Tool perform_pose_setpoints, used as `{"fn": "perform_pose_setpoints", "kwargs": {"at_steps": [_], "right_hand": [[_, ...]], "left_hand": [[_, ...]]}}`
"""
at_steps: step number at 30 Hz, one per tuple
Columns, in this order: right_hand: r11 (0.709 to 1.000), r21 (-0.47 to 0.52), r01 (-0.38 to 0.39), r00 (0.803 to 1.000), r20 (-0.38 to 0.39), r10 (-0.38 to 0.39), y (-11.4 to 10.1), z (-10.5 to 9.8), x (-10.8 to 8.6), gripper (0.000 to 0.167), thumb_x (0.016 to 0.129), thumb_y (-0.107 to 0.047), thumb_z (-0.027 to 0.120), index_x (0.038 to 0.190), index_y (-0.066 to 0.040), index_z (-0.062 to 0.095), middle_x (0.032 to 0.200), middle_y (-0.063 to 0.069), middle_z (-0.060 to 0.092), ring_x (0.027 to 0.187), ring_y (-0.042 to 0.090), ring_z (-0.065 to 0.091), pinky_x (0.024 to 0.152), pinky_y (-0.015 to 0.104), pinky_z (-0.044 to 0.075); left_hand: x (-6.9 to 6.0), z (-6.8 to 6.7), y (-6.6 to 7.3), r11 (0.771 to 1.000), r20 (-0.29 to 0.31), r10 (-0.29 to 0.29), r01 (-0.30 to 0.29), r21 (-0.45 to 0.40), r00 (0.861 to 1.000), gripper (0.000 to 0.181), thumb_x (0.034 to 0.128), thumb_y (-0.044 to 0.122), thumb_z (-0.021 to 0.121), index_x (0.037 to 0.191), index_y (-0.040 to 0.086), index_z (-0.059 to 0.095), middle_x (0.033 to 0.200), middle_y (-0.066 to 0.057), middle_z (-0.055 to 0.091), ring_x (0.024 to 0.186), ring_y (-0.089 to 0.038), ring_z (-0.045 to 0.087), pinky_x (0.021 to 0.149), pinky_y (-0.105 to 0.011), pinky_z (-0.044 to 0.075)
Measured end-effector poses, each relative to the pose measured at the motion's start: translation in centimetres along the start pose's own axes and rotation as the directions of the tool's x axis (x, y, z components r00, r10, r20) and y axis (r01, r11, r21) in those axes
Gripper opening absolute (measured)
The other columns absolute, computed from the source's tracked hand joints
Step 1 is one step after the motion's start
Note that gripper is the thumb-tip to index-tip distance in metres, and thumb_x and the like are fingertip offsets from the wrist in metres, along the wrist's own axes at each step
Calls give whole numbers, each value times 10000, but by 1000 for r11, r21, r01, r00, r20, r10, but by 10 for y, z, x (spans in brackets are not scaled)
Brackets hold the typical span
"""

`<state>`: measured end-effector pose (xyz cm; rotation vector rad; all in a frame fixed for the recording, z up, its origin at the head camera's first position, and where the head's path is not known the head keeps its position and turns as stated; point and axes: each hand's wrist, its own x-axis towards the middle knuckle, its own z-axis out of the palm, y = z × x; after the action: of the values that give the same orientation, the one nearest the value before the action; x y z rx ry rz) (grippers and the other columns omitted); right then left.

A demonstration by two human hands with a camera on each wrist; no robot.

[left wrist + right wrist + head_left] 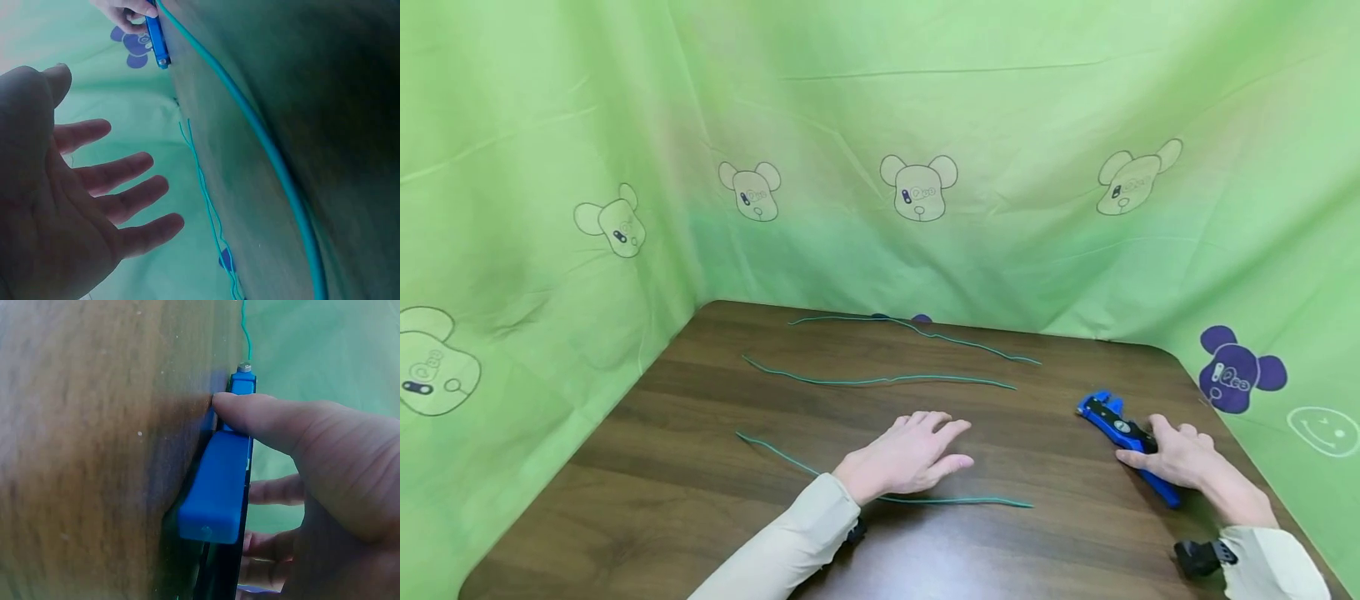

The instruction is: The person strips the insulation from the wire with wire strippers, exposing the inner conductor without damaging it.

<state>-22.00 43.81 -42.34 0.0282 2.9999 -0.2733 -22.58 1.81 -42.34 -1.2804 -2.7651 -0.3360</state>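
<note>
My right hand [1183, 457] grips a blue and black wire stripper [1108, 417] that lies on the right side of the table. In the right wrist view the thumb [240, 412] is on one side of the tool, with fingers on the other. My left hand [904, 458] hovers over the nearest green wire [955, 501], palm down with fingers spread and holding nothing. That wire [250, 115] runs under the left wrist, which hides part of it. Farther back lie a middle green wire [850, 382] and a far green wire [958, 340], roughly side by side.
The brown wooden table [647, 467] has rounded far corners. A green curtain [850, 250] with bear-head prints hangs close behind it and along both sides. A dark wrist device [1198, 558] sits at the right sleeve.
</note>
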Motion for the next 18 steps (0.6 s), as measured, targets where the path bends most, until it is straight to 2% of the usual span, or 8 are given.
{"fn": "perform_pose_setpoints", "kwargs": {"at_steps": [10,18], "right_hand": [[1000,-19,21,1000,15,-20,4,0,5,818,836,-572,679,1169,147,475,1036,392,546,883,517,533,719,588,445],[998,19,54,998,9,-55,8,0,7,763,827,-479,716,1154,176,502,974,324,610,815,370,585,697,536,481]], "left_hand": [[-2,1,6,1000,17,22,-22,5,1000,572,1022,576,307,1485,246,374,1354,-15,562,1218,-221,572,998,-406,480],[-7,1,14,999,76,32,-31,-8,997,569,1007,592,351,1462,253,404,1266,0,593,1141,-189,597,930,-333,509]]}}
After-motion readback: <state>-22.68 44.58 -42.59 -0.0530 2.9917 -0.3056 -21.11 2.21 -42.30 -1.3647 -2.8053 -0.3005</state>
